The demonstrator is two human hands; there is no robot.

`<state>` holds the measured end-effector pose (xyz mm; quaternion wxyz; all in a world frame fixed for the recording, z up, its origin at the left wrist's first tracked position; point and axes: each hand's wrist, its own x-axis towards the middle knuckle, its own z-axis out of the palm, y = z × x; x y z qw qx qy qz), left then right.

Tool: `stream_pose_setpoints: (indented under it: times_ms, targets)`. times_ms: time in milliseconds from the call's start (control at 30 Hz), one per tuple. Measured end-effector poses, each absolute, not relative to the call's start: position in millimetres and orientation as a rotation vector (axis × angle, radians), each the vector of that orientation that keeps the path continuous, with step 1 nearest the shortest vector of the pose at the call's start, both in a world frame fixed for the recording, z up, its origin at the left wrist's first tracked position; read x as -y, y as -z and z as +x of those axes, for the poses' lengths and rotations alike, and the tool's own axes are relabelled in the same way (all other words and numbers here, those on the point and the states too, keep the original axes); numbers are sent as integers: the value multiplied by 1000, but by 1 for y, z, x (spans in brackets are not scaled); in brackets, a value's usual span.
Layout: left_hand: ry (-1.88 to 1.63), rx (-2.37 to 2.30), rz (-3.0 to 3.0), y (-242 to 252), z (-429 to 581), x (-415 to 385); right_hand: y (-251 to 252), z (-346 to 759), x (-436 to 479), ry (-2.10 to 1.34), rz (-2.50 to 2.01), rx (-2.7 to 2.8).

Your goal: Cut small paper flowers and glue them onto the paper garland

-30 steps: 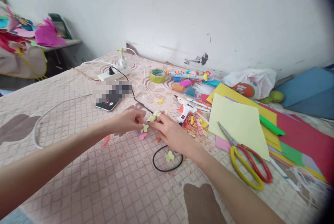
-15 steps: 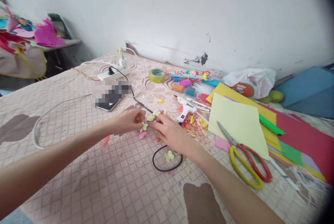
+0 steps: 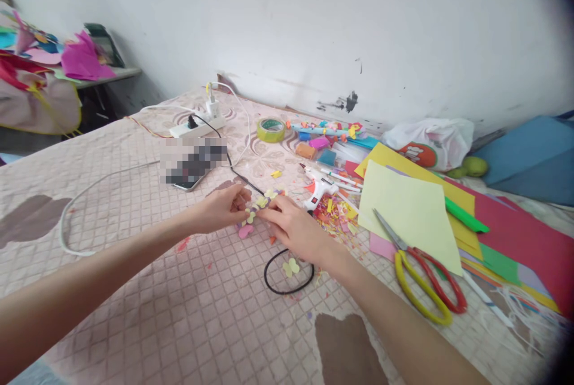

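Right grip (contact unclear), cutouts part-hidden

Forearms slant inward from the counter's near edge; left hand and right hand nearly meet, fingers bent.

Your paper cutouts look matt and smooth; your scissors have metal blades and smooth plastic-looking handles; the glue gun is smooth plastic, the tape glossy, the cloth matt and grid-textured.
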<state>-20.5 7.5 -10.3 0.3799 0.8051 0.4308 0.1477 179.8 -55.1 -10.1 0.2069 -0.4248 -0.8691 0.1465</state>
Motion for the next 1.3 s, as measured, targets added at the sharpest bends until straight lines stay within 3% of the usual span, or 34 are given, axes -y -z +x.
stream_pose_setpoints:
  times_ms: [267,500,833,1167,1300]
  targets:
    - [-456,-1192,2002,0,-35,2,-7,201,70,-446,-1108,2244]
    - [-840,-1136,2274,-10,-25,46,-1,221,119,-410,-1336,2135]
    - [-678,-848,2406,-11,12,89,25,201,140,-338,-1746,2108]
    - [-714,-930,2253,1,28,92,6,201,144,-696,-1444,1687]
    - [-737,-979,2168,-5,31,89,2,212,139,-656,-1425,1675]
